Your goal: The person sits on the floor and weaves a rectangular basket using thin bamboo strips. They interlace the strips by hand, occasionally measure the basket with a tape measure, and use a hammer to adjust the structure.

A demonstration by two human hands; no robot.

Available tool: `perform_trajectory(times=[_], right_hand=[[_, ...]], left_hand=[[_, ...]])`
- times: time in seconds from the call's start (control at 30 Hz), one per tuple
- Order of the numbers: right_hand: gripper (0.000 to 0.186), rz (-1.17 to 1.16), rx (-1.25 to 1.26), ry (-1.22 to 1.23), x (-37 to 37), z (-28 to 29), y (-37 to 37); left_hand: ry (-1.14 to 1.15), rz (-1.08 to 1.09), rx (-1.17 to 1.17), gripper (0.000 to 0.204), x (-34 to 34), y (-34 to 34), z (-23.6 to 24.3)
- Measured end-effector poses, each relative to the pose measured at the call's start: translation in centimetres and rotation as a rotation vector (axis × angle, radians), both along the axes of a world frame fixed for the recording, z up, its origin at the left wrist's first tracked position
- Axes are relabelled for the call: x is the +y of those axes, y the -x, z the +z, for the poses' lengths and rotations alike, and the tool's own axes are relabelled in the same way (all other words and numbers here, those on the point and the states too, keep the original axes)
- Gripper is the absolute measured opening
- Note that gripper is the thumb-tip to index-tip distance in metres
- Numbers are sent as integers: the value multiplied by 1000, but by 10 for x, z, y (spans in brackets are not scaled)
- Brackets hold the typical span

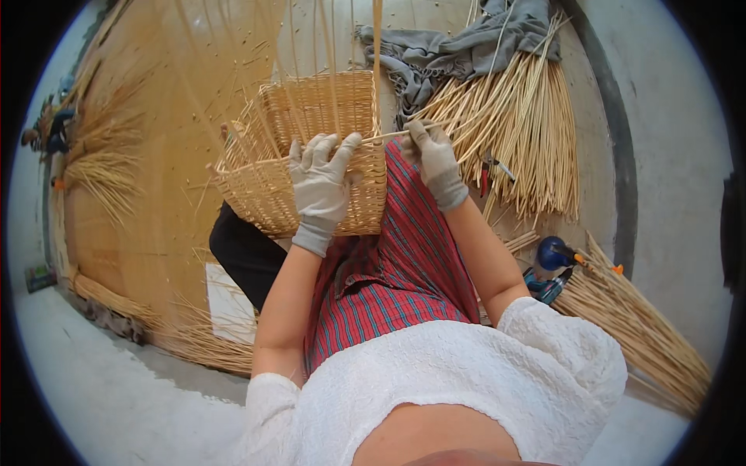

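Observation:
A woven wicker basket [272, 202] with tall upright stakes rests on my lap over red striped cloth [412, 233]. My left hand [318, 186], in a pale glove with a grey cuff, grips the basket's near upper edge with bent fingers. My gloved right hand [435, 163] pinches a thin pale strand [395, 135] just right of the basket's corner; the strand runs left toward my left fingers.
Reed bundles [536, 132] with grey cloth [482, 46], red-handled pruners [489, 172], a blue bottle [552, 253], a teal tool [548, 287] and more reeds [622, 318] lie right. Another person [50, 132] is at far left beside loose reeds [101, 171]. A white board [229, 303] lies lower left.

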State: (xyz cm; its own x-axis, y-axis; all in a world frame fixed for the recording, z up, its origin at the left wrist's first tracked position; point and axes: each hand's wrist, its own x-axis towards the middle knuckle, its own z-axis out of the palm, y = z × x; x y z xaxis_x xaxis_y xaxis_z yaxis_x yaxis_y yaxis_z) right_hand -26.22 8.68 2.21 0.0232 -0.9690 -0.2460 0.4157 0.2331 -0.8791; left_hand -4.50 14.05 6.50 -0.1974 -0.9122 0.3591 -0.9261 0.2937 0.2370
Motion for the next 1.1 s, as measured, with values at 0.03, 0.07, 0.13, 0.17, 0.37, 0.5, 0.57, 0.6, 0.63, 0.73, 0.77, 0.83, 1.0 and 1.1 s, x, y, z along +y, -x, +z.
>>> perform_trajectory(times=[0.03, 0.07, 0.13, 0.17, 0.37, 0.5, 0.57, 0.6, 0.63, 0.73, 0.77, 0.83, 1.0, 1.1], right_hand=[[22, -4, -12, 6, 9, 0, 2], [21, -32, -29, 32, 15, -1, 1], [19, -46, 16, -27, 19, 10, -3], [18, -49, 40, -55, 19, 11, -3], [16, -11, -78, -18, 7, -1, -2], [17, -14, -20, -27, 7, 0, -2], [17, -44, 46, -20, 14, 7, -3], [16, -65, 157, -10, 20, 17, -3], [16, -59, 195, 85, 30, 20, -6], [12, -106, 353, 437, 54, 18, -10], [14, -60, 282, 379, 49, 15, -8], [17, 4, 153, 248, 29, 11, 2], [33, 307, 321, -110, -50, -8, -7], [34, 421, 214, -112, -74, -20, -3]], left_hand=[[60, 28, -34, 66, 1, 4, 4], [121, 55, -68, 63, 2, 9, 9], [231, 103, -90, 54, 7, 20, 10], [205, 121, -56, 52, 7, 31, 9], [136, 123, -75, 48, -15, 60, 6], [225, 80, 145, 41, -16, 61, -18], [245, 77, 178, 38, -19, 61, -22], [280, 40, 187, 35, -23, 60, -24], [273, 40, 202, 35, -24, 58, -25], [273, 16, 242, 30, -24, 63, -24], [263, 39, 239, 30, -25, 61, -23], [225, 59, 246, 29, -22, 60, -24], [233, 59, 259, 31, -24, 62, -20], [193, 67, 278, 31, -23, 61, -24]])
